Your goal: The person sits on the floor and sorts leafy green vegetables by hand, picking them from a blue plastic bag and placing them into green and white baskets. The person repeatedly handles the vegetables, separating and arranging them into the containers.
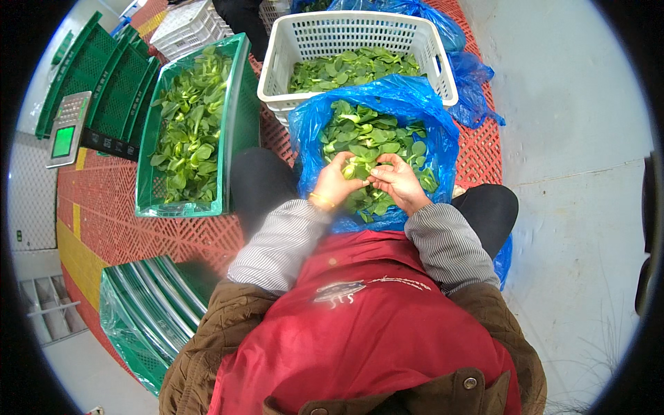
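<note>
My left hand (337, 181) grips a small leafy green plant (358, 167) with a pale stem base. Close beside it, my right hand (397, 181) touches the same plant with thumb and fingers pinched together. Both hands are over an opened blue plastic bag (441, 150), which holds many loose leafy greens (384, 136). Behind the bag stands a white perforated crate (358, 21) with more greens lying in it. To the left, a green plastic crate (234, 129) with a clear plastic liner holds a heap of the same greens.
A digital scale display (65, 137) stands at the left before upright green crates (111, 83). Stacked lined green crates (150, 316) are at lower left. White crates (189, 31) and a person's dark-clothed leg (241, 21) are at the back. More blue bags (469, 98) lie right, near a pale wall.
</note>
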A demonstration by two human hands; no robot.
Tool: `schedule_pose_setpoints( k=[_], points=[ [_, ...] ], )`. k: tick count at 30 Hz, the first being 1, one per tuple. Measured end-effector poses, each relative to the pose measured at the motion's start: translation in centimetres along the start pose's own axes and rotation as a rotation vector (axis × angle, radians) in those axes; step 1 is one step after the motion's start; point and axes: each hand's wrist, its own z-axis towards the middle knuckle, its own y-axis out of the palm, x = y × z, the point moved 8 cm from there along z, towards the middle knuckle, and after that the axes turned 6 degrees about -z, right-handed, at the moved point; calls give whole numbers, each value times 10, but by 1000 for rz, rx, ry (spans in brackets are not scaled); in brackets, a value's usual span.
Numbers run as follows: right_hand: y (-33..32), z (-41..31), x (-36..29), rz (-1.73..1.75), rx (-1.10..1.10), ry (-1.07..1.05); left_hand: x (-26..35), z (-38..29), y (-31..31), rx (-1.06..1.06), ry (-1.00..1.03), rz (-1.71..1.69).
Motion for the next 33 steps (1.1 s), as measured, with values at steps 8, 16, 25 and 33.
schedule_pose_setpoints(
  k=[8,16,25,33],
  points=[
    [-11,-2,-26,-208,-117,-44,-4,1,-22,60,-170,-201],
    [-42,-5,-72,26,56,-188,65,-10,-222,410,163,-89],
    [-45,42,-228,-214,322,-634,74,-13,-340,723,175,612],
    [10,62,-44,-1710,140,-442,3,14,-74,52,-85,-183]
  ],
)
